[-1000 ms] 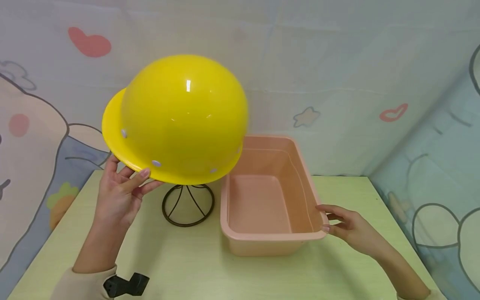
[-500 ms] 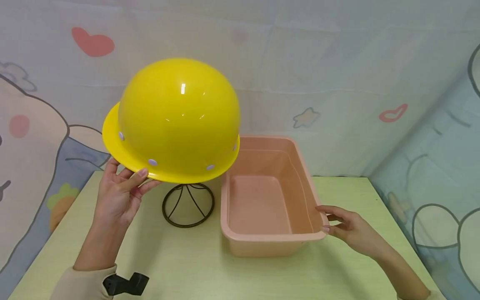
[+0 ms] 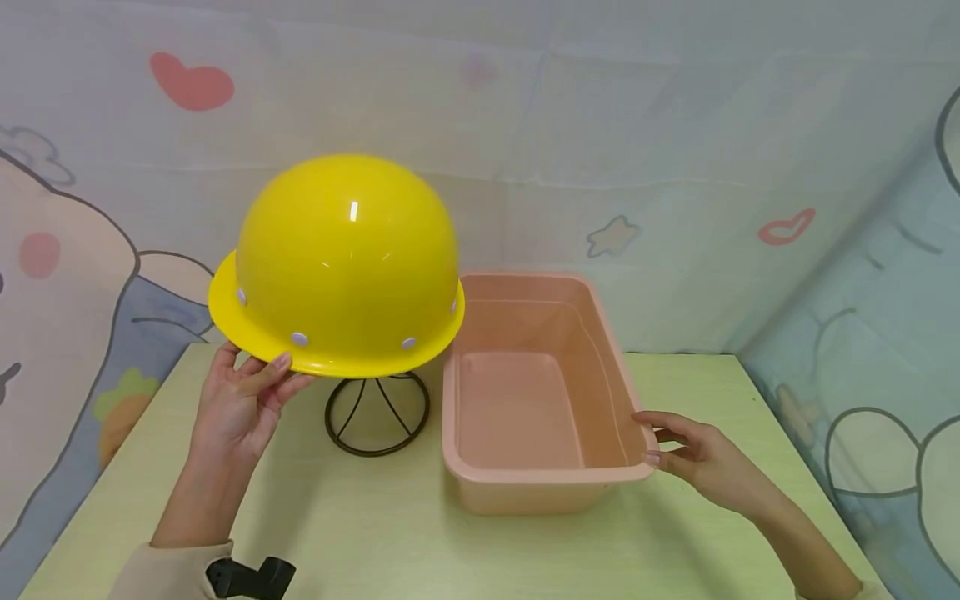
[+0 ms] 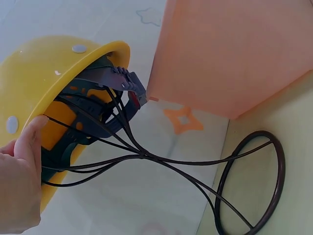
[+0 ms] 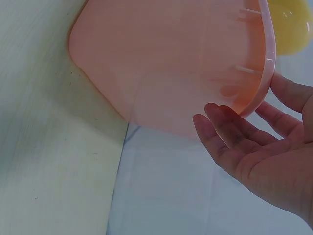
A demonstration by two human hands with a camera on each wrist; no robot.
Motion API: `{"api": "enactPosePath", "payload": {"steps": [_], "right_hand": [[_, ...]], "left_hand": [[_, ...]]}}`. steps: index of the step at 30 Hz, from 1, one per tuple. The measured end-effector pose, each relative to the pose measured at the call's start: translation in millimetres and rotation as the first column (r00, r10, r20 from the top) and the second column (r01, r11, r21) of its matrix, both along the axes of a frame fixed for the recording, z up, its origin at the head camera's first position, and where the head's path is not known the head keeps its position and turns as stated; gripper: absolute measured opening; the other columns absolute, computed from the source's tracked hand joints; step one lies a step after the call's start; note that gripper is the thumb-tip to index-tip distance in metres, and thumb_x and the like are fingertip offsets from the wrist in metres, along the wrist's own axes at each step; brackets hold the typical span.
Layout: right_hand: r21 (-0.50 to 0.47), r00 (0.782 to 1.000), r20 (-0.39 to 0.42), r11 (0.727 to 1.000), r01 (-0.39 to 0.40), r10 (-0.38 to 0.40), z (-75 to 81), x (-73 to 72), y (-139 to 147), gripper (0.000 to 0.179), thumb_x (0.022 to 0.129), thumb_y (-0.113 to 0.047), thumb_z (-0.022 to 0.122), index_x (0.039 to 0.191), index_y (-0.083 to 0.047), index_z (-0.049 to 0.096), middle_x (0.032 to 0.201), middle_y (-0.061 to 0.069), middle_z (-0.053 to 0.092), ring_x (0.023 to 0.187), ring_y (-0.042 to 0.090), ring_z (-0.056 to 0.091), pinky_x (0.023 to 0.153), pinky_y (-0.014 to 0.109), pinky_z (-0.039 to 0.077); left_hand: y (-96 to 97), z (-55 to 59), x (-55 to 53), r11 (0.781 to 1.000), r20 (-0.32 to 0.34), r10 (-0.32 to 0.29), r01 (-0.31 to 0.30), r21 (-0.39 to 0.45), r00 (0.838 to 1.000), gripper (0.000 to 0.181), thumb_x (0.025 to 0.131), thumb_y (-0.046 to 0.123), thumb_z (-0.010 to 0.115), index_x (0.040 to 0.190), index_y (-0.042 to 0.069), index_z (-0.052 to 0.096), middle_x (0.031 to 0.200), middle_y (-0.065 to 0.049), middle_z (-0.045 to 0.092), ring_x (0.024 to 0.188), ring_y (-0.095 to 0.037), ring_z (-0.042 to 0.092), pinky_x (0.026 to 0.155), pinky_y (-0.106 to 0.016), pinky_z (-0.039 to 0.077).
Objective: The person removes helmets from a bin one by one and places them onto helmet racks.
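Observation:
A yellow hard hat (image 3: 348,267) is over a black wire stand (image 3: 377,417), whose round base rests on the table. My left hand (image 3: 240,400) pinches the hat's brim at its near left, thumb on the outside. In the left wrist view, the stand's upper wires (image 4: 142,154) reach into the hat, where a dark inner harness (image 4: 93,112) shows; whether the hat bears on them I cannot tell. My right hand (image 3: 686,454) holds the near right corner of a pink plastic basin (image 3: 551,477), thumb and fingers at its rim.
The pale green table (image 3: 360,533) carries the stand and basin side by side. A cartoon-printed cloth (image 3: 675,125) hangs close behind and along the right side. No contents show in the basin.
The hard hat has come down over the wire stand, shifted a little left and levelled, with my left hand still on its brim. My right hand and the basin stay put.

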State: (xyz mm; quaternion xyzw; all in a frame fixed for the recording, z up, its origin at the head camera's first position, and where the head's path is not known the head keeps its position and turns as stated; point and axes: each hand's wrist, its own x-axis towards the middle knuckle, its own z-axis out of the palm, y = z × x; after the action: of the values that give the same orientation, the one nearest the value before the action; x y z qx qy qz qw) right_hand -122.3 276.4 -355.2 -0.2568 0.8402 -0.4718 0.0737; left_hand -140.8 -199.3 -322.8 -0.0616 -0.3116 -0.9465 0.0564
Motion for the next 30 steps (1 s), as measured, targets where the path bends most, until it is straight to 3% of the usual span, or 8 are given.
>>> {"api": "enactPosePath", "payload": {"steps": [21,30], "right_hand": [[0.016,1.000,-0.021,1.000,0.023,-0.023,-1.1,-0.2,-0.8,0.044,0.088,-0.004,0.059,0.127,0.008,0.045,0.124,0.027,0.047,0.098,0.009,0.058,0.074,0.024,0.053],[0.016,1.000,-0.007,1.000,0.025,-0.025,0.2,0.7,-1.0,0.044,0.088,-0.004,0.059,0.128,0.008,0.044,0.124,0.027,0.047,0.097,0.010,0.058,0.073,0.024,0.053]], "left_hand": [[-4.0,-9.1,-3.0,0.999,0.033,-0.032,0.031,0.030,0.999,0.051,0.086,-0.019,0.046,0.126,0.007,0.028,0.108,-0.016,0.056,0.094,-0.031,0.063,0.073,-0.043,0.051],[-8.5,-8.6,-3.1,0.996,0.068,-0.049,0.054,-0.075,0.997,0.046,0.088,-0.013,0.048,0.120,0.012,0.026,0.107,-0.013,0.053,0.089,-0.029,0.064,0.074,-0.041,0.052]]}}
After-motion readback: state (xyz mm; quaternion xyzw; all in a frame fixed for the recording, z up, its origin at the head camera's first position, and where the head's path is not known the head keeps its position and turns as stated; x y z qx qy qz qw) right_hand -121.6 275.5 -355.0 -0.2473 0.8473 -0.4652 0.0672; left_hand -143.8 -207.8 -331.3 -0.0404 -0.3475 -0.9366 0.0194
